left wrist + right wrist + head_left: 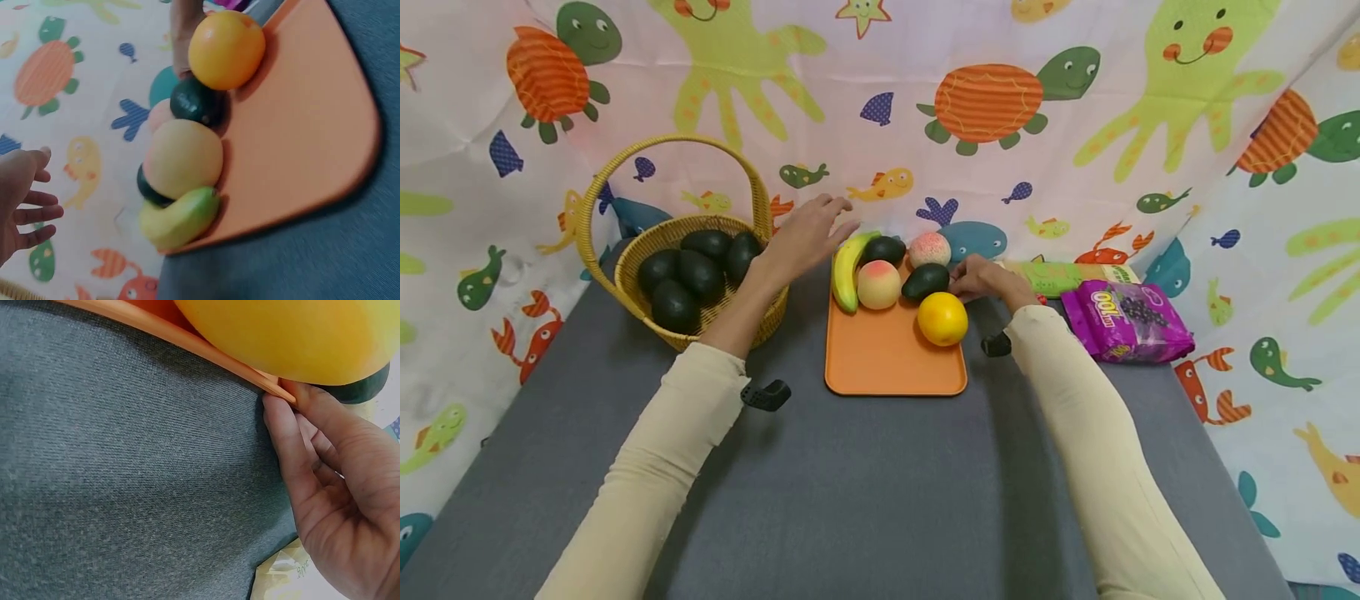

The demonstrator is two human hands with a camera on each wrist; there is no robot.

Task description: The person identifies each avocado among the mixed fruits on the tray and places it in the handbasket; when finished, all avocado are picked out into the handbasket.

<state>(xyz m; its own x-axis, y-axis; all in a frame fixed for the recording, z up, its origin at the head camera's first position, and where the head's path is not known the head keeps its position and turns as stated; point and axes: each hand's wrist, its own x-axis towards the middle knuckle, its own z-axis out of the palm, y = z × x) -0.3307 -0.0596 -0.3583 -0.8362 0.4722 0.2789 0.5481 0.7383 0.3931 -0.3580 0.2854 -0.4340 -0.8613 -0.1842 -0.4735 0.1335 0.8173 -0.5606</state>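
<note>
An orange tray [895, 362] lies on the grey table with fruit at its far end. On it are a banana [847, 279], two peaches, the nearer peach [878, 285] in front, two avocados, one avocado [927, 282] beside my right hand, and an orange [942, 319]. My right hand [344, 481] pinches the tray's right rim between thumb and fingers, close by the orange. Past the tray's far left corner hovers my left hand [808, 233], its fingers spread and holding nothing. In the left wrist view, that hand [25, 203] is apart from the banana.
A woven basket [681, 227] with a tall handle holds several avocados at the left, under my left forearm. To the right lie a purple packet [1123, 321] and a green packet [1060, 277]. A printed cloth [850, 108] hangs behind the table.
</note>
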